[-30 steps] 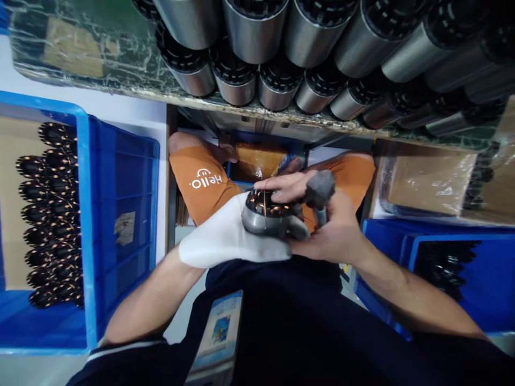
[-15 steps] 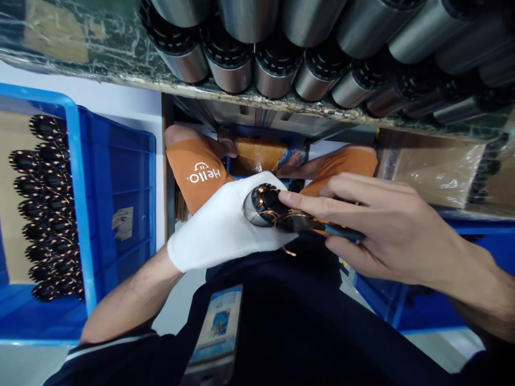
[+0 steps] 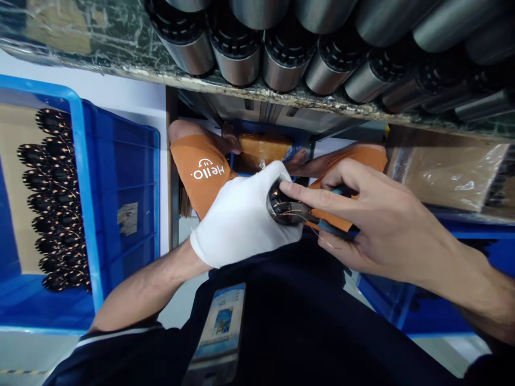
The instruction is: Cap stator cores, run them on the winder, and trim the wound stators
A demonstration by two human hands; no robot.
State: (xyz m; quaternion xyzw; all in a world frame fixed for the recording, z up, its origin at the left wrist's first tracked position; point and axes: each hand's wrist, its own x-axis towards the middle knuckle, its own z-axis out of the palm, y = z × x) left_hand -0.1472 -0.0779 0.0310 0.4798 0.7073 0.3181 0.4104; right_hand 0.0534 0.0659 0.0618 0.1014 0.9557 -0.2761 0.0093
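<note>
On the green bench (image 3: pixel 116 40) stand black-topped metal cylinders (image 3: pixel 282 72)

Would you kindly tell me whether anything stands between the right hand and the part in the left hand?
The pliers-like tool in the right hand and thin wires lie between that hand and the part; nothing visible blocks its index finger, at the part's rim.

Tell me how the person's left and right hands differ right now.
The left hand wears a white glove; the right hand is bare. The left hand wraps around a round dark part with copper wire; the right hand grips a plier-like tool. The left hand's fingers curl, while the right hand's index finger stretches forward. Both hands hold something, close together.
</note>
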